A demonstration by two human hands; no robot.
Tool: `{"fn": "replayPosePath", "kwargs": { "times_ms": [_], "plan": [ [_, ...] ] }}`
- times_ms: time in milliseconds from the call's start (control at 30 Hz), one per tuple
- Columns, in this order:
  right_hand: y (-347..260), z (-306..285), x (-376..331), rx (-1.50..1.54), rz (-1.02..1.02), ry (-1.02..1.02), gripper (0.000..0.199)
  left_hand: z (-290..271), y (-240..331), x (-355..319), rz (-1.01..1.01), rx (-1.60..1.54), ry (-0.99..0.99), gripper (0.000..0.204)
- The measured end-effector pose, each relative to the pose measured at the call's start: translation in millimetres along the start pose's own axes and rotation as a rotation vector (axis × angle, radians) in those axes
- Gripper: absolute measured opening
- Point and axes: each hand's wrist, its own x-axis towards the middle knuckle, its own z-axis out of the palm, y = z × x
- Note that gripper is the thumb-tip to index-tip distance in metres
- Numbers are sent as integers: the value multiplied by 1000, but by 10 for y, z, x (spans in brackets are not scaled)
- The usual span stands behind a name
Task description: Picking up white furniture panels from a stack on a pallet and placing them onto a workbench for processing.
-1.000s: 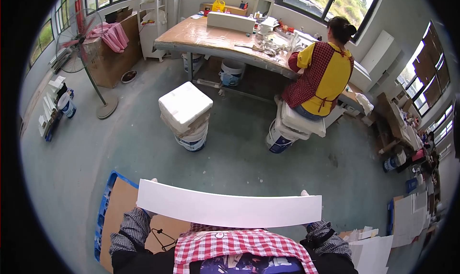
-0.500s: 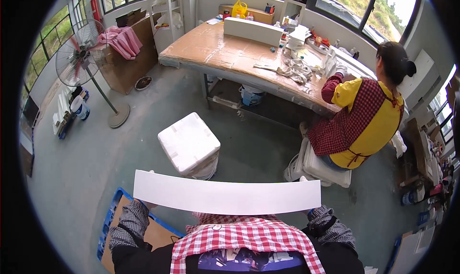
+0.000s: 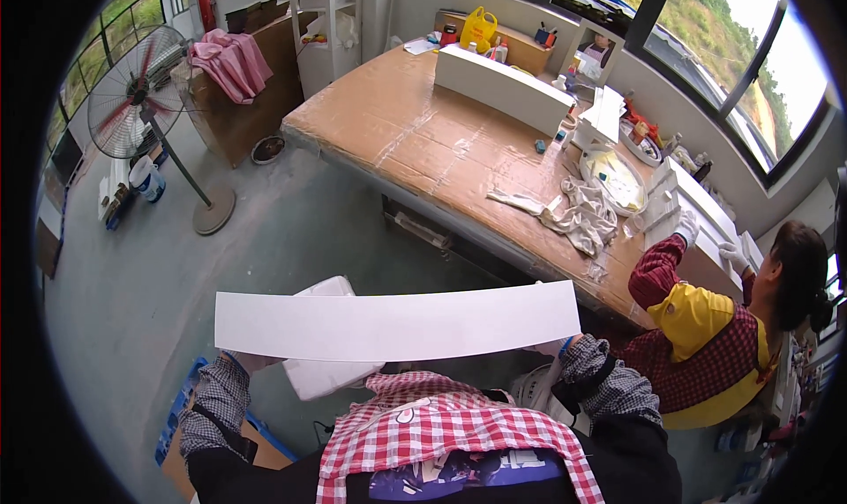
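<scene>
The worktop [image 3: 423, 142] has swung closer since 1 frame back. My left hand [image 3: 251, 361] and right hand [image 3: 554, 345] each grip an end of the long white panel [image 3: 397, 323], level before my chest, carrying it toward that worktop; next, I judge, comes setting it down on it.

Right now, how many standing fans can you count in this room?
1. The fan stands on the floor at the far left, beside the brown cabinet with pink cloth on it. Others may be hidden beyond the picture's edges.
</scene>
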Motion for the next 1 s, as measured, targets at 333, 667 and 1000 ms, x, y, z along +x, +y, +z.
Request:
{"fn": "replayPosePath", "kwargs": {
  "times_ms": [333, 667, 1000],
  "plan": [
    [1922, 131, 1484, 347, -54, -34, 54, 67, 784, 1340, 231, 1226, -7, 48],
    [3415, 795, 2456, 577, 118, -250, 51, 1680, 2324, 2420, 122, 1970, 33, 62],
    [4121, 922, 3520, 354, 422, -258, 57, 1345, 3876, 5128, 201, 824, -273, 55]
  ]
}}
